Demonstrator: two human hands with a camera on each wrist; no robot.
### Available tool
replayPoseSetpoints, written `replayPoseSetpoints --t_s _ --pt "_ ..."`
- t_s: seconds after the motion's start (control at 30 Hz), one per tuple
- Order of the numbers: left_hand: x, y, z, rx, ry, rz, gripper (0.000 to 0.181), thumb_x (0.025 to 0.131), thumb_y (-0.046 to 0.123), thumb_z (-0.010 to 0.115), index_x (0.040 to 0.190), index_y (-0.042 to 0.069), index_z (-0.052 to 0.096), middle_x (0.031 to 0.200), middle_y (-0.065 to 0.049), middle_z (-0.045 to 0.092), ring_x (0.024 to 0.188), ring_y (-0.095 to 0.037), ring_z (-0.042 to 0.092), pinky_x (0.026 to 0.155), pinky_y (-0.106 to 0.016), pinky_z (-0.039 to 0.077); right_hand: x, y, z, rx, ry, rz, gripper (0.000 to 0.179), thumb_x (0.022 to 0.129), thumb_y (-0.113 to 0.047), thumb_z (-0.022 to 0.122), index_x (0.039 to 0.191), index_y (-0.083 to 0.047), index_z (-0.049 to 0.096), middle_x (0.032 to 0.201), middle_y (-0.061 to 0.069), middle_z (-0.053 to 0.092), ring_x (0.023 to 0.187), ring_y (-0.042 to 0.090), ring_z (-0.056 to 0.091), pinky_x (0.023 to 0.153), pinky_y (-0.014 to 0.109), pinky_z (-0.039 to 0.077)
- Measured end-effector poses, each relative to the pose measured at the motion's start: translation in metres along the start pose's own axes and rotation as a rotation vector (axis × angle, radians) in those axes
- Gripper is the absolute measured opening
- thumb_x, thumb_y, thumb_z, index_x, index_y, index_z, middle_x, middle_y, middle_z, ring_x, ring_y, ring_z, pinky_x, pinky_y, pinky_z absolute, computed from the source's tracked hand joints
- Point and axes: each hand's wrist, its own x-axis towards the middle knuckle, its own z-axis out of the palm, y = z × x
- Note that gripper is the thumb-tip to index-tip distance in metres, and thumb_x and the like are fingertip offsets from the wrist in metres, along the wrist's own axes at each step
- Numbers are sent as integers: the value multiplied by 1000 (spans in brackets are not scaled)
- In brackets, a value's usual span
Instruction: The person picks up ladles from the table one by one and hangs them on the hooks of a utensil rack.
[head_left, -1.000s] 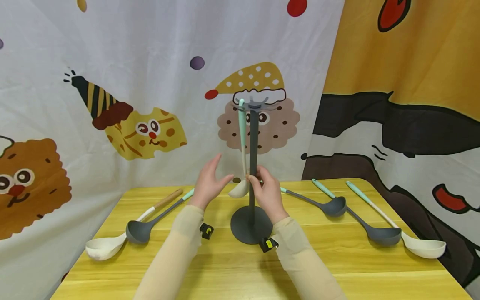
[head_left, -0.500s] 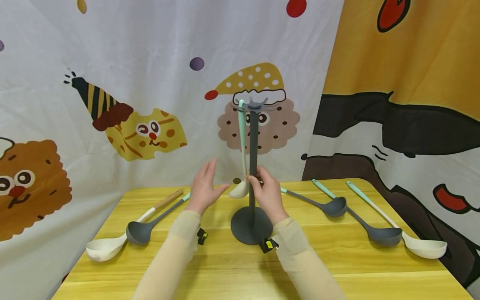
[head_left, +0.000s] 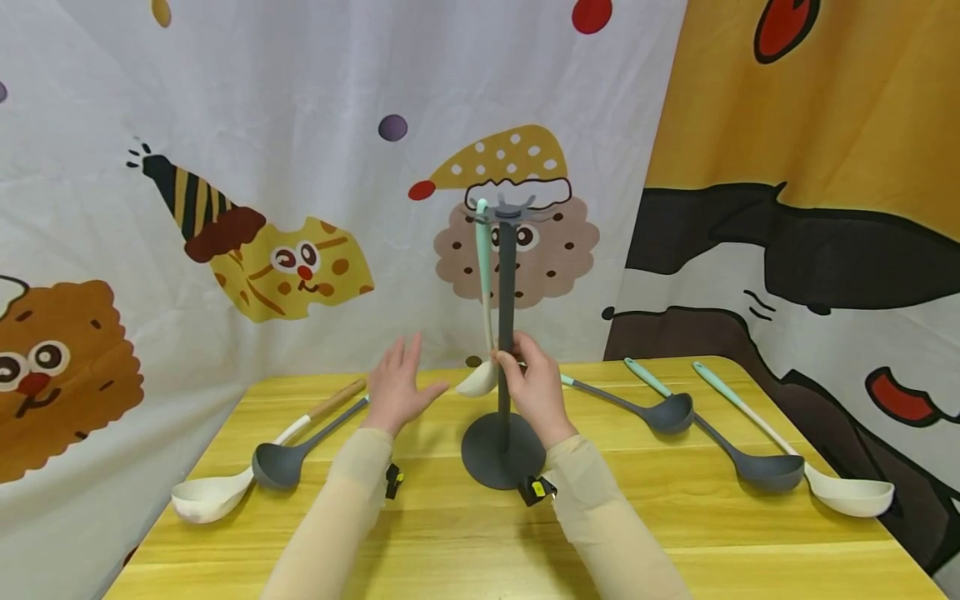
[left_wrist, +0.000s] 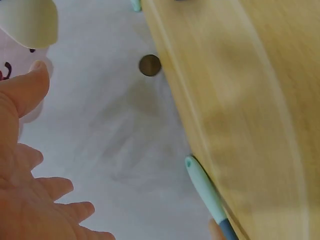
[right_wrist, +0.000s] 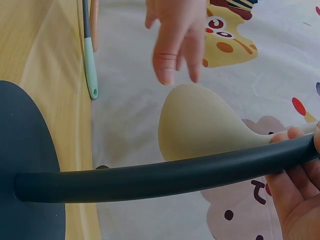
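Note:
A cream ladle with a mint handle (head_left: 483, 250) hangs, bowl (head_left: 478, 380) down, from the top of a dark grey utensil stand (head_left: 507, 275). My right hand (head_left: 536, 387) grips the stand's pole, fingers passing behind it; in the right wrist view the fingertips (right_wrist: 287, 135) show beside the ladle's neck. Whether they press on the ladle I cannot tell. To the left of the ladle bowl, my left hand (head_left: 397, 392) is held in the air with fingers spread, holding nothing. It partly hides the mint handle end of a grey ladle (head_left: 279, 463).
Left on the wooden table (head_left: 450, 550) lies a white ladle (head_left: 213, 497) with a wooden handle, beside the grey one. On the right lie two grey ladles (head_left: 667, 413) (head_left: 768, 472) and a white ladle (head_left: 847, 495), all with mint handles. A printed curtain (head_left: 315, 100) hangs behind.
My left hand has moved left and slightly down, away from the hanging ladle and towards the grey ladle's handle. The right hand, stand and hanging ladle have stayed in place.

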Motion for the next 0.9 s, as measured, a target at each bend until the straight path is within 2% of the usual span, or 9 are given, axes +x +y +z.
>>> replayPoseSetpoints --t_s 0.2,0.5,0.77,0.9 --pt "-6 -10 2 40 -117 -73 99 90 56 64 160 15 7 163 -20 3 146 -49 3 105 -77 7 0 0 0 -3 4 2 13 97 -13 64 110 -8 64 95 4 69 90 19 66 74 39 57" --pt "-10 -22 3 88 -226 -126 100 90 67 55 160 16 6 163 -20 0 145 -52 -2 103 -79 3 0 -1 0 4 3 -8 14 98 -13 63 111 -7 64 95 5 69 90 19 67 75 38 57" --pt "-14 -32 2 117 -288 -193 104 87 78 45 160 13 9 162 -22 1 143 -54 -1 103 -79 0 -1 0 0 -3 2 -9 14 98 -15 63 110 -9 64 94 4 69 90 18 66 73 38 57" --pt "-18 -38 2 122 -306 -229 104 87 78 44 160 11 11 162 -24 1 144 -53 -3 103 -78 -2 -1 1 1 -2 3 -13 14 98 -15 63 110 -9 65 95 3 69 91 18 66 73 38 57"
